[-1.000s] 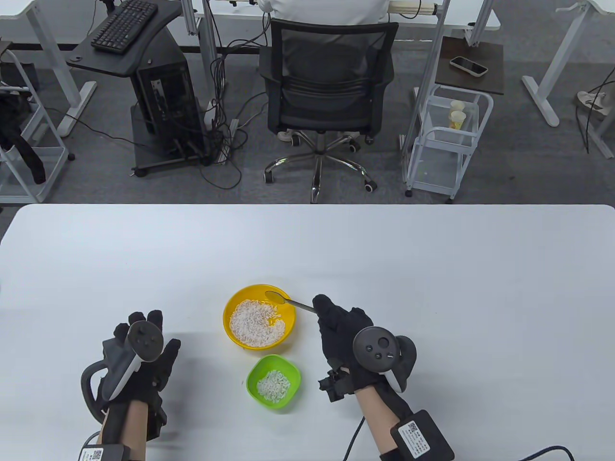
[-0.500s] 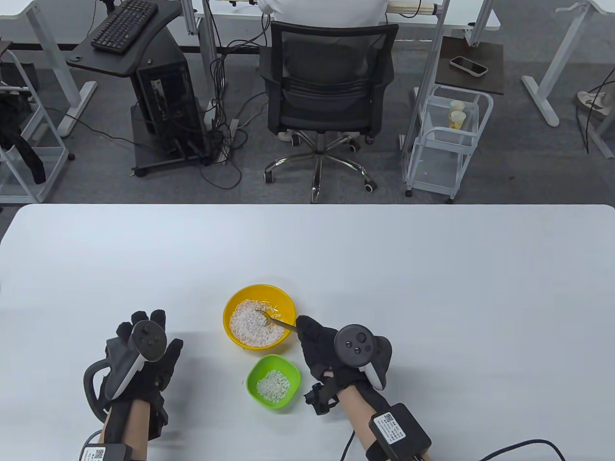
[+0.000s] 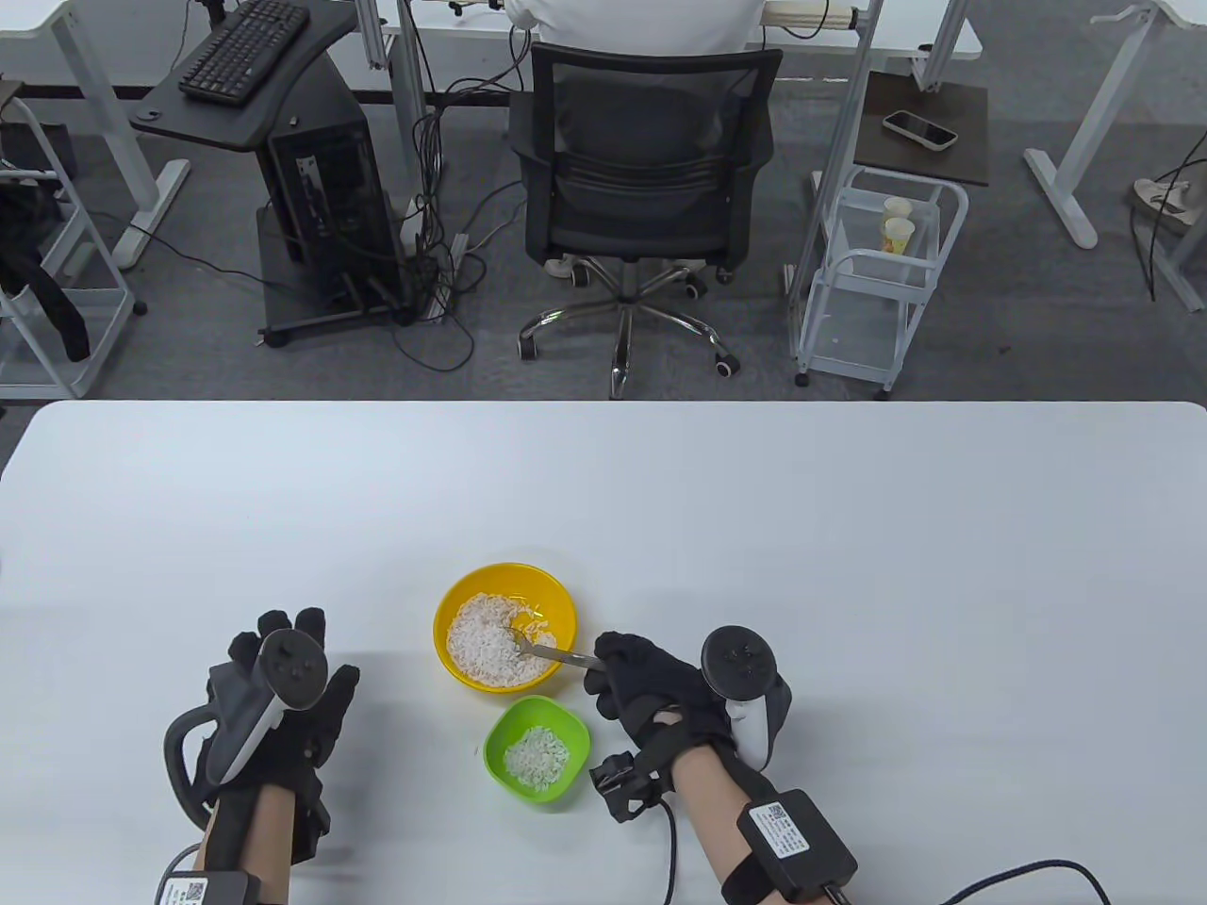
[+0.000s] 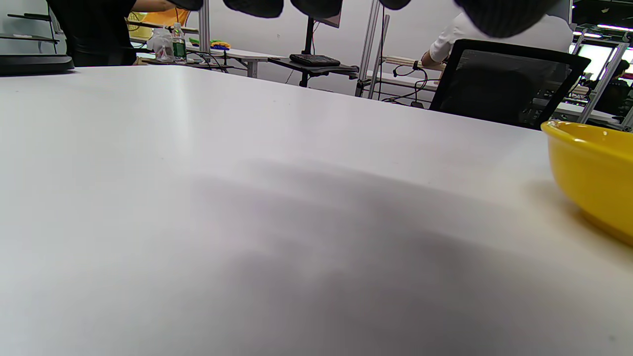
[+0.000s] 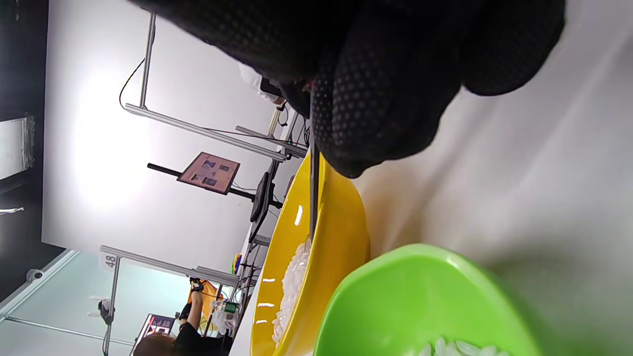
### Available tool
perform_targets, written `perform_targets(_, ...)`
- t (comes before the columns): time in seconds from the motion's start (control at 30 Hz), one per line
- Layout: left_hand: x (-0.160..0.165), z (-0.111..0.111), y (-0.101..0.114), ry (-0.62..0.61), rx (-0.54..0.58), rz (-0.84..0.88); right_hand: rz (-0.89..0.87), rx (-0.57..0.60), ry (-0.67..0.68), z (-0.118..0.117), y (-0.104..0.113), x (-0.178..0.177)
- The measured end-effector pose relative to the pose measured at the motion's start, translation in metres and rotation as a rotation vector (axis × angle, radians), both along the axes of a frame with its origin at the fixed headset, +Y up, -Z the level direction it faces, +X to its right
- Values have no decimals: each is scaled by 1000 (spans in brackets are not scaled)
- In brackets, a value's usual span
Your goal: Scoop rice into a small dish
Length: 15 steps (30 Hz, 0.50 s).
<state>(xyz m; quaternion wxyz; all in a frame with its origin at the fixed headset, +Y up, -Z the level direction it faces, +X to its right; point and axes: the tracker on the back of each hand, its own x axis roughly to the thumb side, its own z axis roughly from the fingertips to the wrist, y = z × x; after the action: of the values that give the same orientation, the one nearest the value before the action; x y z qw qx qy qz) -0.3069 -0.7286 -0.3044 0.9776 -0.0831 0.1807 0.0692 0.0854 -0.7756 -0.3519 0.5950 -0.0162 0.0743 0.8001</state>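
A yellow bowl (image 3: pixel 453 603) holds white rice (image 3: pixel 486 646). In front of it stands a small green dish (image 3: pixel 566 721) with a little rice (image 3: pixel 536 755) in it. My right hand (image 3: pixel 651 688) grips a metal spoon (image 3: pixel 556 653) by its handle; the spoon's bowl is dug into the rice at the yellow bowl's right side. In the right wrist view the handle (image 5: pixel 313 198) runs down over the yellow bowl's rim (image 5: pixel 341 232), with the green dish (image 5: pixel 410 296) beside it. My left hand (image 3: pixel 283 698) rests on the table to the left of the bowls, fingers spread, holding nothing.
The white table (image 3: pixel 849 528) stretches wide behind and right of the bowls. The left wrist view shows bare tabletop (image 4: pixel 247 198) and the yellow bowl's side (image 4: pixel 593 168). An office chair (image 3: pixel 641 189) stands beyond the table's far edge.
My right hand has swung the spoon from over the yellow bowl's far rim down into the rice, and drawn back toward me. The yellow bowl has shifted slightly left. My left hand has stayed put.
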Motion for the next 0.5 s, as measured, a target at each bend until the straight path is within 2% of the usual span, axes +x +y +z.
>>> perform_targets(0.3,0,0,0,-4,-2,3,-54,-18,-45,-1,2,11)
perform_targets(0.5,-1,1,0,-1,-2,9,-123,1,-62,-1,13,22)
